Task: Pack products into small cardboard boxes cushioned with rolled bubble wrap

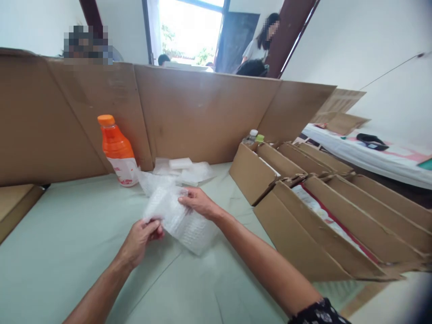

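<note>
Nearest the camera, below and right of the hands, a dark patterned sleeve (319, 312) is worn on the right arm. Bubble wrap (173, 209) is held between the two hands, which are kept apart: its near-left edge is pinched by the left hand (140, 240), thumb on top, and its upper right part is gripped by the right hand (200, 203), set a little farther forward. Part of the wrap is spread below the right hand, over the green cloth (84, 225).

Just beyond the hands, more clear wrapping (200, 172) is heaped, with a white block (180, 163) laid on it. Ahead of the left hand, an orange-capped bottle (118, 146) is stood upright; whether it is touched by the wrap cannot be told.

To the right of the right hand, cardboard dividers (303, 238) are lined up in two rows, and a red-edged item (320, 209) is slotted into the nearer one. Left of the left hand, a brown box (16, 204) is cut off by the frame.

Farther ahead of both hands, the view is crossed by a cardboard screen (202, 112), above which a person (254, 49) is seen at the right.
</note>
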A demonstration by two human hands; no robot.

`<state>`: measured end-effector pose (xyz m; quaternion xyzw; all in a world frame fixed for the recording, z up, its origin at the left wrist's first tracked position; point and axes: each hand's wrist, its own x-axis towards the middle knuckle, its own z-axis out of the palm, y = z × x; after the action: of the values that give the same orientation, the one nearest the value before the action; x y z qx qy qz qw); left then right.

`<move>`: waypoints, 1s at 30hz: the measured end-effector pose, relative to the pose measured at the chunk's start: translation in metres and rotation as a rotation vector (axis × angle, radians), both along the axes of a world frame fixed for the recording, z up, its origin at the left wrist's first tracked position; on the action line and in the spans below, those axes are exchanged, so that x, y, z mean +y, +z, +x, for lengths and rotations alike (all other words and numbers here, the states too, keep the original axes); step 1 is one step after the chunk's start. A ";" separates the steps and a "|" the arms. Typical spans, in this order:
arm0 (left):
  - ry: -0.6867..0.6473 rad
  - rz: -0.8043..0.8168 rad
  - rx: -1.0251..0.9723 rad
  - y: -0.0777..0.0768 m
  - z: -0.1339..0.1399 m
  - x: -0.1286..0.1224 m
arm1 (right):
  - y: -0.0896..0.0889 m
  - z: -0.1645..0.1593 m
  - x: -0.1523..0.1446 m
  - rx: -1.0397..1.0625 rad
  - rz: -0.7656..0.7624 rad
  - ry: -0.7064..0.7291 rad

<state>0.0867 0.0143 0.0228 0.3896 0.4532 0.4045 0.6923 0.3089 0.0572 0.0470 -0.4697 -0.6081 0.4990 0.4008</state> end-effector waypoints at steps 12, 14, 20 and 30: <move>0.011 -0.283 0.309 -0.003 -0.102 -0.075 | -0.034 0.076 -0.052 -0.270 -0.051 -0.304; 0.108 -0.175 0.435 -0.002 -0.115 -0.074 | -0.040 0.078 -0.070 -0.348 -0.043 -0.306; 0.137 0.390 0.905 -0.013 -0.065 -0.020 | -0.045 -0.008 -0.126 -0.858 0.149 -0.145; 0.046 0.425 0.952 -0.024 -0.024 0.053 | -0.024 0.001 -0.140 -0.815 0.139 0.011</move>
<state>0.0632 0.0674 -0.0014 0.6520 0.6342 0.2809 0.3063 0.3095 -0.0827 0.0226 -0.5971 -0.7520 0.2320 0.1553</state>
